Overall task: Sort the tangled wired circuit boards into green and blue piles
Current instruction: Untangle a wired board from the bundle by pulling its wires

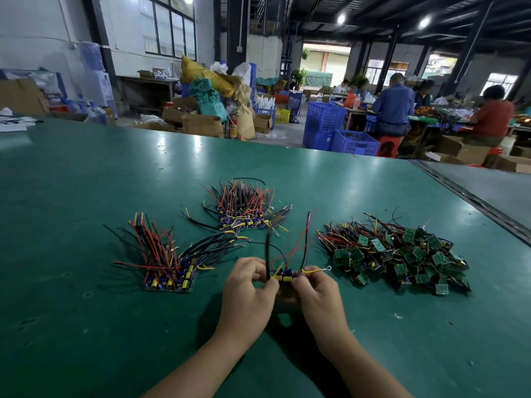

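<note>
Both hands hold one small wired circuit board (284, 275) just above the green table, its red, black and yellow wires sticking up. My left hand (248, 288) pinches its left end and my right hand (317, 294) pinches its right end. A neat row of boards with blue and yellow parts (169, 278) lies to the left. A second such stack (244, 219) sits behind the hands. A tangled heap of green boards (402, 254) lies to the right.
The green table (115, 326) stretches wide around the piles, with a metal rail (471, 196) along its right edge. Beyond its far edge stand blue crates (324, 122), cardboard boxes and several seated people at other benches.
</note>
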`<state>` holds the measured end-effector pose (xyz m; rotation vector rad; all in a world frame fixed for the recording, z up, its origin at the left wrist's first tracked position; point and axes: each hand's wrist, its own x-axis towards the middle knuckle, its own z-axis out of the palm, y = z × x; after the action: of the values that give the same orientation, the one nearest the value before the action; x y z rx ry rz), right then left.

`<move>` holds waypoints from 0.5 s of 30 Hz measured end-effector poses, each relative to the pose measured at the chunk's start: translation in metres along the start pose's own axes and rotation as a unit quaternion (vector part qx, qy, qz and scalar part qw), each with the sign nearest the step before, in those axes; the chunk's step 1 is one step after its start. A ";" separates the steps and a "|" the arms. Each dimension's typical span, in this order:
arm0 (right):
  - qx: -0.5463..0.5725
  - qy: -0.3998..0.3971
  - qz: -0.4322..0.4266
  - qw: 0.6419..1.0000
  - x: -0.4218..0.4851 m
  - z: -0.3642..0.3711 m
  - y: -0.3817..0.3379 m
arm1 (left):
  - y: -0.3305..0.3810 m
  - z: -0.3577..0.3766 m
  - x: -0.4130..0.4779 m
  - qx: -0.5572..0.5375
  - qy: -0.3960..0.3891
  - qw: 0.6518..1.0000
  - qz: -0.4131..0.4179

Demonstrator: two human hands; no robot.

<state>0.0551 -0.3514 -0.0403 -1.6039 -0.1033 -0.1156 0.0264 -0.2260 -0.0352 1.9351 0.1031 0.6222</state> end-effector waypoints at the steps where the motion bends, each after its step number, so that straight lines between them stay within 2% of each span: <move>1: 0.006 0.000 0.000 1.000 0.001 0.000 0.001 | 0.000 0.001 0.000 -0.019 0.001 0.999 -0.033; 4: -0.006 0.001 -0.015 1.000 0.002 -0.001 0.004 | -0.002 0.003 0.001 -0.085 0.000 0.989 -0.119; 7: 0.013 -0.011 -0.013 1.000 0.001 -0.001 0.002 | -0.001 0.003 0.000 -0.106 0.005 0.982 -0.155; 9: 0.035 -0.019 -0.001 0.999 0.000 -0.001 0.000 | 0.001 0.001 -0.001 -0.112 0.008 0.982 -0.149; 12: 0.058 -0.020 0.008 0.998 -0.001 -0.001 -0.002 | 0.002 -0.005 0.000 -0.009 0.047 0.994 -0.096; 15: 0.065 -0.020 0.011 0.998 -0.003 -0.002 -0.002 | 0.003 -0.007 -0.001 -0.002 0.004 0.996 -0.089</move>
<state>0.0516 -0.3535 -0.0382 -1.4776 -0.1218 -0.0578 0.0214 -0.2219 -0.0304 1.8955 0.2759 0.5114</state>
